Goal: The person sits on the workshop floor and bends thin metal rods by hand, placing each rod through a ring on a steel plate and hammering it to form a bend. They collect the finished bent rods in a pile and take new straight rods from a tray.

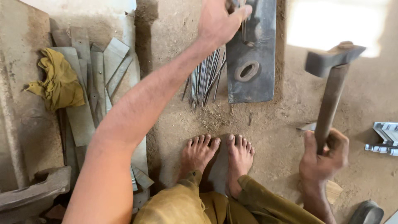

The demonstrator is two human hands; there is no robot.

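Note:
My left hand (217,20) reaches forward to the top edge of the view and pinches a thin metal rod (243,29) standing upright on a flat steel block (253,54). The block has an oval hole (247,71). A bundle of several thin rods (205,79) lies on the sandy floor just left of the block. My right hand (323,155) grips the wooden handle of a hammer (331,83), raised with its dark head up at the right. My two bare feet (217,155) rest on the floor below the block.
Flat metal strips (99,79) and a yellow rag (60,81) lie at the left. A heavy iron piece (33,191) sits at the lower left. Folded shiny metal pieces (383,137) rest at the right edge. Bright sunlight (331,23) falls at the top right.

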